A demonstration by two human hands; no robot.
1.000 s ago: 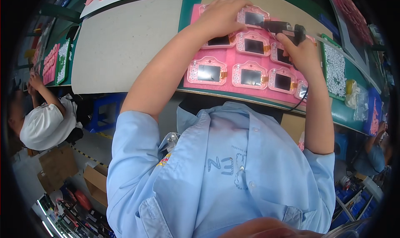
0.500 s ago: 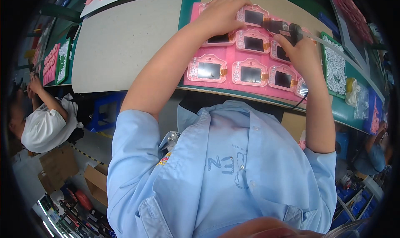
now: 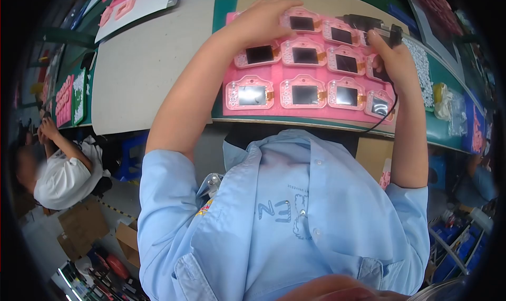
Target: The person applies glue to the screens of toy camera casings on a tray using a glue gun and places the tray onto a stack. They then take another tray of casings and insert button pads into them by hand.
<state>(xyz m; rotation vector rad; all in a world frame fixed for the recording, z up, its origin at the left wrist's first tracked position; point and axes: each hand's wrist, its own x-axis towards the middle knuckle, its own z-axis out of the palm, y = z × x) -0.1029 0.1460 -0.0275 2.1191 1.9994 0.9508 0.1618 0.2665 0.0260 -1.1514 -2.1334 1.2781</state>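
Several pink camera-shaped plastic shells (image 3: 303, 52) with dark screens and small orange flex strips lie in rows on a pink foam mat (image 3: 276, 69). My left hand (image 3: 266, 20) rests over the far-left shells, thumb and fingers apart, at the edge of a shell in the back row (image 3: 302, 22). Held in my right hand (image 3: 394, 56) is a black corded electric screwdriver (image 3: 363, 22); it lies nearly level above the back-right shells, pointing left. Its black cord (image 3: 394, 103) loops down past my wrist. My right hand partly hides the rightmost shells.
A green tray of small white parts (image 3: 423, 71) stands right of the mat, near clear plastic bags (image 3: 456, 108). A large grey board (image 3: 153, 64) covers the bench at left. Another person in a white shirt (image 3: 68, 174) works farther left.
The screwdriver has swung up and away from the back-row shell, and my right hand has shifted right with it. My left hand stays by the back row. The whole view has shifted slightly.
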